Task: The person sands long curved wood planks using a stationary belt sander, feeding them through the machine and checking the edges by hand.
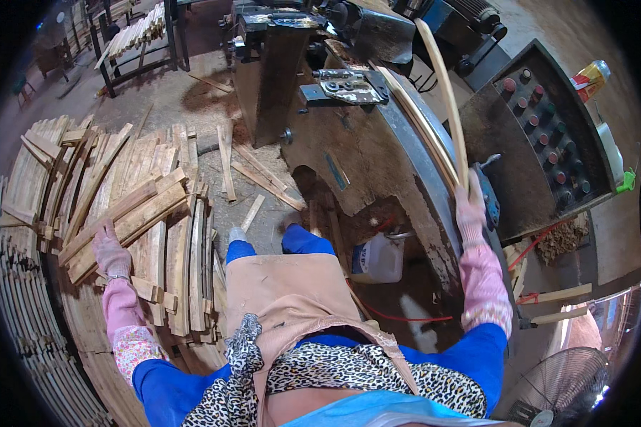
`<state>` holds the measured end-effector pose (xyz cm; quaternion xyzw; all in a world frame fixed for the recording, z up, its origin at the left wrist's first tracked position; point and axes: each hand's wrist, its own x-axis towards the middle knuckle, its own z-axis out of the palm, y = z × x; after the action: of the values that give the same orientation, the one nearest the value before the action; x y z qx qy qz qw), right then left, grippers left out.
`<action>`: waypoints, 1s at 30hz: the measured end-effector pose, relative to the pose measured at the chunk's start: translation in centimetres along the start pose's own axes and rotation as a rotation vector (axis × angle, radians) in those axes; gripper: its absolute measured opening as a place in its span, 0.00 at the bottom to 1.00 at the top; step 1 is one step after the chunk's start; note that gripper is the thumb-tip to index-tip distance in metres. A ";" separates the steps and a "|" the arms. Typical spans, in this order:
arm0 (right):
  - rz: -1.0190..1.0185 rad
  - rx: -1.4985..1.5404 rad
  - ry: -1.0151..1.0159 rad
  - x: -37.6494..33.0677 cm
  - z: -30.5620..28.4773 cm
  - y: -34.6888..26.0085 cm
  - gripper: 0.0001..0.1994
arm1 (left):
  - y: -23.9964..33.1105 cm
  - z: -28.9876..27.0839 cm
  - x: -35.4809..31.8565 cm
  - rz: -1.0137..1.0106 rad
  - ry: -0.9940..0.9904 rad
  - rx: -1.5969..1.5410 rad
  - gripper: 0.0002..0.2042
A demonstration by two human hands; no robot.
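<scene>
My right hand (470, 211), at the machine's bed on the right, is closed round the near end of a long, slightly curved wooden slat (445, 89). That slat rises away from me toward the machine's far end. More thin strips (421, 124) lie along the metal bed (434, 149) beside it. Over on the left, my left hand (111, 250) grips the near side of wooden planks (132, 217) lying slanted on top of a large stack of boards (181, 285). Its fingertips are partly hidden against the wood.
A control panel (541, 135) with several buttons stands right of the bed. Under the machine sit a white jug (379, 257) and a red hose (413, 318). Loose offcuts (263, 178) litter the floor ahead. A fan (566, 388) stands at the lower right, a slat-loaded rack (139, 35) far left.
</scene>
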<state>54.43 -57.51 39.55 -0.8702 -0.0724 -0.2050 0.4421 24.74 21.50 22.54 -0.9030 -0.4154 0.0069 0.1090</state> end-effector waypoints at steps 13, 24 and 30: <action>0.048 -0.625 -0.088 12.3 11.5 -6.3 0.28 | -0.8 -0.6 -0.4 -0.026 -0.003 -0.051 0.43; -0.102 -0.601 -0.066 -8.5 -10.0 2.7 0.22 | -2.9 3.0 -0.2 0.224 0.148 -0.195 0.32; -0.320 -0.951 -0.025 1.2 -1.5 -1.2 0.11 | 0.0 -2.1 -1.5 0.440 0.226 -0.274 0.28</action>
<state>54.73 -58.08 41.79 -0.9558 -0.1087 -0.2701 -0.0410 23.97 19.97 24.52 -0.9729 -0.1915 -0.1266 0.0274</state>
